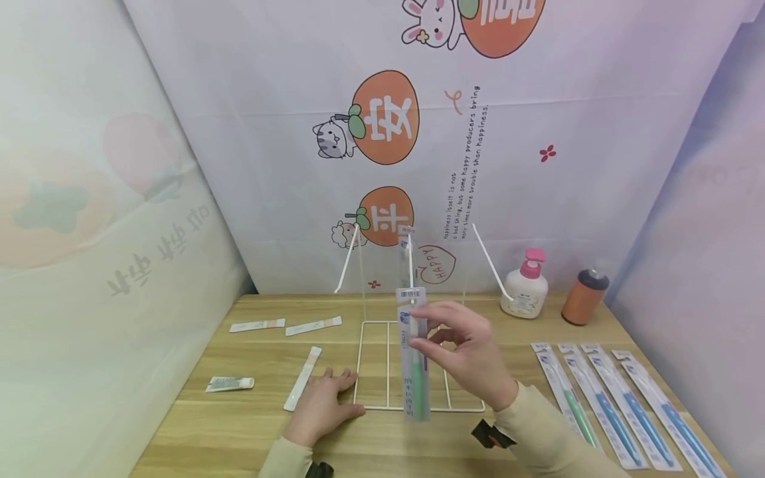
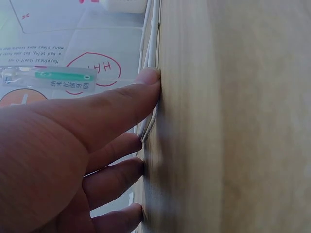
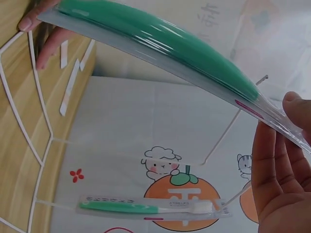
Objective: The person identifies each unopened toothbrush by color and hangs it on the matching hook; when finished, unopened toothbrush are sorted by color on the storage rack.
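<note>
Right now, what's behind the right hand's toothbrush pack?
Another green-handled toothbrush pack hangs on the middle prong. In the head view, the held pack covers its lower part.

At the back right of the desk, a white pump bottle with a pink top stands upright near an orange bottle with a dark upper part. On the left lie three slim sachets, two near the back and one slanting nearer the front, and a small capped tube. Behind hangs a white cloth printed with orange fruits, cartoon animals and English lines.
</note>
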Demonstrator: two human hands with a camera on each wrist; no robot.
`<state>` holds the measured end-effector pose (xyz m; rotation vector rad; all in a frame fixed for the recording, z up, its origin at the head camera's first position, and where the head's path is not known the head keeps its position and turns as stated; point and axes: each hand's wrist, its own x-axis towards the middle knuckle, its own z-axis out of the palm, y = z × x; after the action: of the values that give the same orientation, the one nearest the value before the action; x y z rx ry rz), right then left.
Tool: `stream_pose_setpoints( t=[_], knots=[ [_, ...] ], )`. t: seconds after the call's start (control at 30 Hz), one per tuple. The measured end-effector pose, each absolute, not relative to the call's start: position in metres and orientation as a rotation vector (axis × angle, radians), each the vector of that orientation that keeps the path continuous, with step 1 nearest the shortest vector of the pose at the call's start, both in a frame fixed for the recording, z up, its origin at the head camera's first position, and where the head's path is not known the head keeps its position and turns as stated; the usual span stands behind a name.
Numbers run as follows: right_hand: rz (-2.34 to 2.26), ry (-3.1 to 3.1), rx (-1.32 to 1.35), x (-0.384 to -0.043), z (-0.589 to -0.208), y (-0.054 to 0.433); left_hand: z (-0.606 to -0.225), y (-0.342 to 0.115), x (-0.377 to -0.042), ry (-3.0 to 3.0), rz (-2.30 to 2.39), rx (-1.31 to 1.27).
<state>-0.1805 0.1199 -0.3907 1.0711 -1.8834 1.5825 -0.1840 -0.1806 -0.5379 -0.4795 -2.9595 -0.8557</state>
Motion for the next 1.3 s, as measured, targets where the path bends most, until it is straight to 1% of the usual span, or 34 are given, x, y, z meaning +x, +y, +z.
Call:
stream_pose_setpoints(
  t=[0.27,0.63,0.83,1.3],
  knots=[
    [1.483,-1.879,1.003,-0.198,-0.397,0.115,-0.539,-0.181,-0.184,-2.964,-0.849,-0.48],
    [1.314,-1.923,0.849,-0.246,-0.397,0.108,-0.538,-0.181,-0.185,-2.955,-0.829,-0.495],
    [1.362,-1.991,0.726,-0.265,-0.395,0.104,-0.538,-0.18,-0.184,-2.954,-0.822,-0.495],
    [1.481,-2.105,0.594,-0.281,-0.388,0.102,-0.538,-0.18,-0.184,-2.945,-0.833,-0.493]
  ],
)
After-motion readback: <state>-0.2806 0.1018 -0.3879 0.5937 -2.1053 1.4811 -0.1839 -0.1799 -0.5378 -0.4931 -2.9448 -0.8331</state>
